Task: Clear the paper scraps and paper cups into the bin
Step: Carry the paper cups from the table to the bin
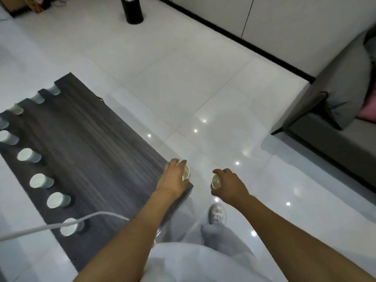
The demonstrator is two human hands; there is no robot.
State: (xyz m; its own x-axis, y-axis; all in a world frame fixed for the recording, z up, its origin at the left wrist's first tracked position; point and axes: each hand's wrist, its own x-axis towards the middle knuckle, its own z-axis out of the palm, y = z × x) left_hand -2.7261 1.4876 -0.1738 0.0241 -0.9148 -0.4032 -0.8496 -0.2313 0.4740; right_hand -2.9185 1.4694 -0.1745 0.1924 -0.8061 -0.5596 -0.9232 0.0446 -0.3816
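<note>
**Head view: one cup in each hand, more cups on desk**

Floor (pixel 183 82): pale glossy tiles, fills most of the frame, with small light reflections at centre right.

Desk (pixel 85 143): dark wood-grain top, left half of frame, running from upper left to its near corner at centre.

Sofa (pixel 337 102): grey, at the right edge, with a pink cushion (pixel 367 112) partly in view.

Bin (pixel 131 10): black cylinder standing on the floor at top centre, well apart from the desk. Something white shows at its mouth; too small to identify.

Cable (pixel 50 225): white, crosses the lower left of the frame over the desk edge.

Shoe (pixel 217 212): white, on the floor at lower centre.

Left hand (pixel 173 177): at centre, over the desk's near corner. Grip: fingers curled around the left cup (pixel 186 173), its open mouth facing right.

Right hand (pixel 230 185): just right of centre, over the floor, near the left hand but apart. Grip: fingers curled around the right cup (pixel 216 181), its mouth facing left.

Cup row (pixel 41 181): white paper cups, upright, spaced along the desk's left and far edges. No paper scraps distinguishable.
</note>
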